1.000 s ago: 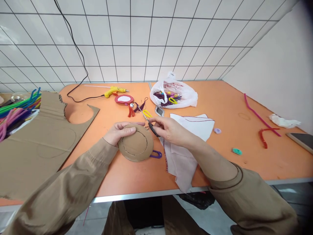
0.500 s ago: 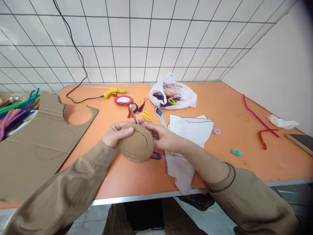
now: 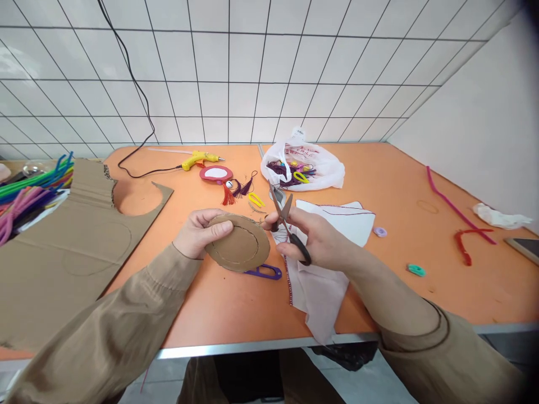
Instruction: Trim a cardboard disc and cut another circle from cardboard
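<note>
My left hand (image 3: 201,231) pinches a round cardboard disc (image 3: 236,247) by its left side, thumb on top. A dark, uneven ring runs inside the disc's edge. Black-handled scissors (image 3: 300,247) are in my right hand (image 3: 324,238), with fingers in the loops and the blades parted, pointing up and away from me. The blades are apart from the disc, just to its right. Under the disc's lower right edge, a purple cutter-like tool (image 3: 269,272) lies partly covered. White cloth (image 3: 337,216) with dark red stitching lies beneath and behind my right hand.
A large cut cardboard sheet (image 3: 92,235) covers the left side, beside colourful pipe cleaners (image 3: 29,196). Toward the wall are a yellow glue gun (image 3: 202,160), a red oval ornament (image 3: 215,173), tassels (image 3: 243,188) and a white plastic bag (image 3: 324,168). Red pipe cleaners (image 3: 463,247) lie right.
The scissors, earlier mostly hidden behind the disc, have come out to the right in my right hand, blades apart. The disc has tilted flatter in my left hand.
</note>
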A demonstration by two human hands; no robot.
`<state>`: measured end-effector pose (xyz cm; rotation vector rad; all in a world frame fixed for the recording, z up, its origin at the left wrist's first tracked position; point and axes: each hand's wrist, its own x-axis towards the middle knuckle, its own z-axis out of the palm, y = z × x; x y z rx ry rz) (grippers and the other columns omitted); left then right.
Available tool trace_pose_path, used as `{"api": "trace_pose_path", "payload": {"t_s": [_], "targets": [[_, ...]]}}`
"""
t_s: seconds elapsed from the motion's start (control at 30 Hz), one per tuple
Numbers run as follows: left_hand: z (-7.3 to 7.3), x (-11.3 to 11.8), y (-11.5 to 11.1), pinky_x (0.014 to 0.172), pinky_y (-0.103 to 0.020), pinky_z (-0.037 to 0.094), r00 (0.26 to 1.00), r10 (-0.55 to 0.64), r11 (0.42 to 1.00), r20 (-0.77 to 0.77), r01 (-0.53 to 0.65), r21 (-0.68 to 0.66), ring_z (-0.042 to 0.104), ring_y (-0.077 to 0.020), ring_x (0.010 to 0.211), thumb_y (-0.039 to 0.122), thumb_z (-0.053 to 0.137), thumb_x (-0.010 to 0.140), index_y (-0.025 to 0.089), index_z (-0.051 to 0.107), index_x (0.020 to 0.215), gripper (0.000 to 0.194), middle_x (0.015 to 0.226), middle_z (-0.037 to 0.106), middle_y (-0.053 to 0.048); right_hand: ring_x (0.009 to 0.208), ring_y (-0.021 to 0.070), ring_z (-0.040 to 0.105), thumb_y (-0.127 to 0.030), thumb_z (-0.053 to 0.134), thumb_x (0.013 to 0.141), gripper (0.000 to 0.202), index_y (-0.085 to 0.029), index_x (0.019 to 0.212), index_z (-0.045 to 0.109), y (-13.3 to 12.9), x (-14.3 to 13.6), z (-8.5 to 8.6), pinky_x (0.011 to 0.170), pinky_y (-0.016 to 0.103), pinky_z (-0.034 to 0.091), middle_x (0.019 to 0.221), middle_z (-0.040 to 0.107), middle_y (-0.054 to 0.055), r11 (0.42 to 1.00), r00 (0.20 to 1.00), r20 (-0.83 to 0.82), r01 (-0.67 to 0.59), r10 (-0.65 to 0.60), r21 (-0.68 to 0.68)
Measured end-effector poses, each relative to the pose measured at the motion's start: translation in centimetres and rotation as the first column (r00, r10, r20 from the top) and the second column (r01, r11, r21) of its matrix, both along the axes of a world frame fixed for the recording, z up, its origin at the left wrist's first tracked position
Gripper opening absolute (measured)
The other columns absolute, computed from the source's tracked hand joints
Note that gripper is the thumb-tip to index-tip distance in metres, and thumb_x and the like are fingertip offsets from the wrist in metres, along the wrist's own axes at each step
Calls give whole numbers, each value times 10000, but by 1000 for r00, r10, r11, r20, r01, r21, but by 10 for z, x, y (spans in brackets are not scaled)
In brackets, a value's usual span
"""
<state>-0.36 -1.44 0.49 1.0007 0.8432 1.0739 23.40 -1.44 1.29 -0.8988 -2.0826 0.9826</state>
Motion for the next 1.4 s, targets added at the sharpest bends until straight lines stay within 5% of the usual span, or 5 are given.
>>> {"api": "trace_pose_path", "payload": {"t_s": [0.23, 0.47, 1.4], "targets": [[6, 2, -4, 526, -231, 493, 993, 71, 996, -92, -65, 62, 630, -137, 554, 349, 837, 603, 176, 759, 704, 216, 649, 725, -22, 752, 197, 542, -187, 658, 721, 436, -211, 1156, 642, -4, 2, 7, 686, 338, 419, 827, 613, 45, 945, 977, 190, 27, -94, 327], [6, 2, -5, 544, -241, 487, 980, 89, 986, -181, -60, 156, 606, -134, 568, 332, 804, 650, 156, 754, 725, 198, 647, 711, -26, 681, 169, 455, -143, 631, 683, 437, -184, 1113, 696, -10, -1, 6, 668, 337, 321, 750, 558, 33, 817, 930, 279, 38, -239, 575], [1, -5, 1, 653, -292, 534, 977, -80, 992, -198, 98, 83, 691, -200, 708, 298, 780, 688, 132, 772, 820, 212, 832, 765, -92, 616, 144, 339, -144, 554, 731, 344, -186, 1026, 726, -10, 0, 0, 645, 318, 229, 663, 475, 7, 708, 871, 369, -35, -324, 705]]}}
